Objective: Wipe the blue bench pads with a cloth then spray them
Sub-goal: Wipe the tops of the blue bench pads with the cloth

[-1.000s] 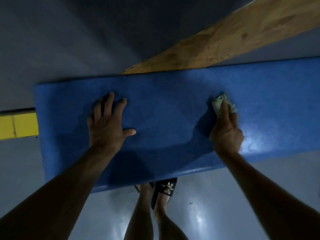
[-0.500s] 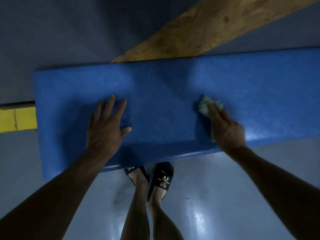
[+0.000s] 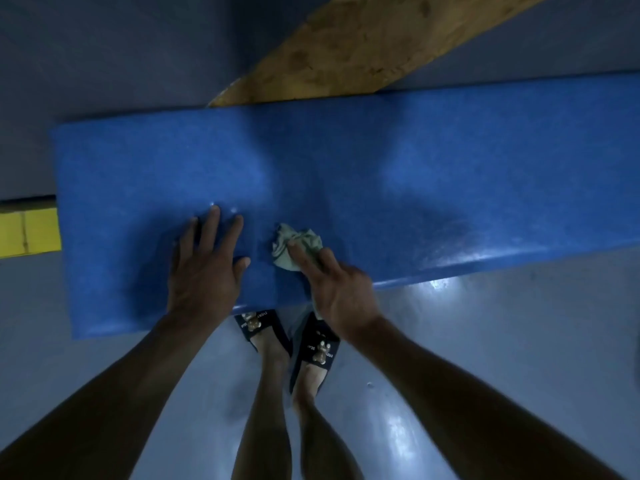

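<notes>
Head view looks straight down on a long rectangular blue vinyl bench pad [image 3: 415,174] that runs left to right across the picture, its long axis slightly tilted so the right end sits higher in the frame; that right end runs out of view while the left end shows rounded corners. Behind the pad a rough brown wooden plank [image 3: 363,43] slants up toward the upper right, its lower end hidden by the pad's far edge. At the left edge a yellow block [image 3: 27,230] sits against the pad's short end. Beneath everything lies a glossy grey floor [image 3: 502,358] with patches of reflected light, and the person's two legs stand close to the pad's near edge in dark slide sandals with small bear figures [image 3: 317,348], the toes tucked partly under the pad. The left hand [image 3: 204,268] lies flat on the pad near its near edge, fingers straight and spread, thumb pointing right. Just beside it, the right hand [image 3: 336,289] presses a crumpled pale green cloth [image 3: 294,245] onto the pad with its fingers laid over the wad; a strip of the cloth hangs down past the near edge under the palm. The cloth rests left of the pad's middle, between the two hands.
</notes>
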`<control>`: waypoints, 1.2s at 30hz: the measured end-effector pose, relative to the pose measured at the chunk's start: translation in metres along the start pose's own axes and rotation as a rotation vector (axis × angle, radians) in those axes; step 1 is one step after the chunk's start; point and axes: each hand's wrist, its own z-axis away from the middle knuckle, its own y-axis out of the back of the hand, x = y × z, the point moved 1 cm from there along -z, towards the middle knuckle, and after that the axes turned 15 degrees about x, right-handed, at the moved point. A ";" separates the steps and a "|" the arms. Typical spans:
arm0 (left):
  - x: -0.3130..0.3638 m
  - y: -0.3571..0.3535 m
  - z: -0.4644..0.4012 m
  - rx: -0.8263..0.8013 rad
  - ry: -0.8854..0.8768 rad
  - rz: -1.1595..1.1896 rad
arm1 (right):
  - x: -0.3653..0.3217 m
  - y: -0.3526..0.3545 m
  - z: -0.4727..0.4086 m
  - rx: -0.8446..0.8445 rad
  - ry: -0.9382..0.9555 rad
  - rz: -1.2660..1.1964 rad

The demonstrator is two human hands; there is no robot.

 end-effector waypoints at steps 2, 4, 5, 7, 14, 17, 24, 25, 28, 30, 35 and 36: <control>-0.001 -0.003 0.001 0.016 -0.006 -0.001 | 0.038 0.013 0.004 0.029 0.121 0.060; -0.002 -0.006 0.001 0.026 -0.006 0.010 | 0.093 0.033 0.016 0.055 0.076 0.124; -0.002 -0.007 0.001 0.029 -0.003 0.013 | 0.122 0.046 0.023 0.079 -0.004 0.147; -0.002 -0.009 0.001 0.027 0.011 0.018 | 0.168 0.066 0.040 0.079 -0.203 0.205; 0.003 -0.011 0.002 -0.013 0.051 -0.005 | 0.084 0.016 0.057 0.113 -0.436 -0.026; 0.004 -0.008 -0.001 -0.032 0.052 0.003 | 0.014 -0.011 0.050 -0.020 -0.232 -0.186; 0.005 -0.005 -0.003 -0.054 0.061 -0.009 | 0.080 0.022 0.050 -0.020 0.006 -0.097; 0.006 -0.004 -0.003 -0.057 0.062 -0.010 | 0.105 0.032 0.053 0.007 -0.073 -0.032; 0.007 -0.005 -0.003 -0.067 0.074 -0.014 | 0.173 0.062 0.062 0.068 -0.460 0.114; 0.009 -0.005 -0.001 -0.065 0.075 -0.009 | 0.186 0.069 0.061 0.114 -0.662 0.163; 0.010 -0.002 0.000 -0.078 0.088 0.002 | 0.109 0.030 0.049 0.241 -0.965 0.069; 0.010 -0.001 0.000 -0.080 0.085 0.006 | 0.079 0.015 0.049 0.241 -0.907 0.025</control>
